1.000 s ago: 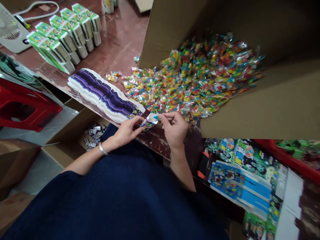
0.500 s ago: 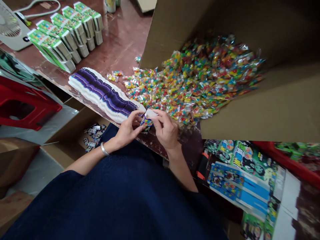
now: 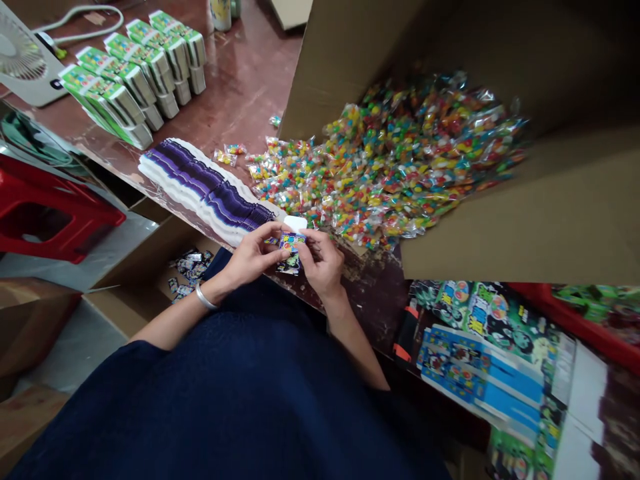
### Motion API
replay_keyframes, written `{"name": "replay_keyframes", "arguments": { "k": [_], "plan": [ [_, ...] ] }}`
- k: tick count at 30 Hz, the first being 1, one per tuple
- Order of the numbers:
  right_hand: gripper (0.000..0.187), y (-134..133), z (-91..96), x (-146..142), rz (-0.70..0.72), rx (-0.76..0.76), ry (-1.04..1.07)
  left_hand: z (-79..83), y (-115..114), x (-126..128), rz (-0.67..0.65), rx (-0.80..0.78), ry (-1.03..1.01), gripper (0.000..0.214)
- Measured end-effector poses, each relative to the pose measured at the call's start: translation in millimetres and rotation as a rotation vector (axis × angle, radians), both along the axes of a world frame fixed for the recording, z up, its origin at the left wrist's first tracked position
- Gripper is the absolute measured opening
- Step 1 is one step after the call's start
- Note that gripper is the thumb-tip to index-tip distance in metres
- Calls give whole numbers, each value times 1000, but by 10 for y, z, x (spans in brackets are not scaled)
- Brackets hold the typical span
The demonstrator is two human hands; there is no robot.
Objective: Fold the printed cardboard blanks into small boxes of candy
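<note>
Between my two hands is a small printed candy box (image 3: 289, 262) with its white top flap standing up. My left hand (image 3: 257, 253), a silver bangle at its wrist, pinches the box's left side. On the right side, the thumb and fingers of my right hand (image 3: 323, 261) grip the same box. Just beyond my left hand lies a long row of flat purple-and-white boxes (image 3: 205, 190), packed on edge. A heap of clear packets of colourful candies (image 3: 380, 173) spills toward my hands from a cardboard carton (image 3: 525, 227) on its side.
Stacks of green-and-white boxes (image 3: 135, 73) stand at the back left beside a white fan (image 3: 25, 57). Below the table edge, an open carton (image 3: 120, 310) holds small filled boxes (image 3: 190, 270). Printed cardboard sheets (image 3: 480, 367) lie at right. A red stool (image 3: 55, 213) is at left.
The small box has turned more upright, showing more of its printed front and its white flap raised. My right hand has shifted slightly left and down along its side.
</note>
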State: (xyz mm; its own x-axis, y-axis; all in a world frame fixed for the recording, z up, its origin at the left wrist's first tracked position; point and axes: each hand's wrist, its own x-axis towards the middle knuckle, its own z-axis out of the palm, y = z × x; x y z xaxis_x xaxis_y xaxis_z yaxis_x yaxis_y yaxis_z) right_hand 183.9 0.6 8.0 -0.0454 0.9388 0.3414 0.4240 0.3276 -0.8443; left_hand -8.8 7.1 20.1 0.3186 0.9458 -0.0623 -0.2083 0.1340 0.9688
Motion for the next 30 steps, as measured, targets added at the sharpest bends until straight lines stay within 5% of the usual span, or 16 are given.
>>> {"name": "replay_keyframes", "arguments": {
  "k": [3, 12, 20, 30],
  "plan": [
    [15, 47, -14, -14, -10, -21, 48, -19, -14, 5, -15, -39, -1, 43],
    [28, 144, 124, -173, 63, -131, 425, 0, -27, 40, 96, -83, -70, 55],
    [33, 304, 236, -45, 108, -356, 330, -45, -50, 0, 160, 212, 187, 39],
    [25, 231, 206, -49, 139, -132, 156, -1, -55, -68, 81, 177, 145, 46]
  ]
}}
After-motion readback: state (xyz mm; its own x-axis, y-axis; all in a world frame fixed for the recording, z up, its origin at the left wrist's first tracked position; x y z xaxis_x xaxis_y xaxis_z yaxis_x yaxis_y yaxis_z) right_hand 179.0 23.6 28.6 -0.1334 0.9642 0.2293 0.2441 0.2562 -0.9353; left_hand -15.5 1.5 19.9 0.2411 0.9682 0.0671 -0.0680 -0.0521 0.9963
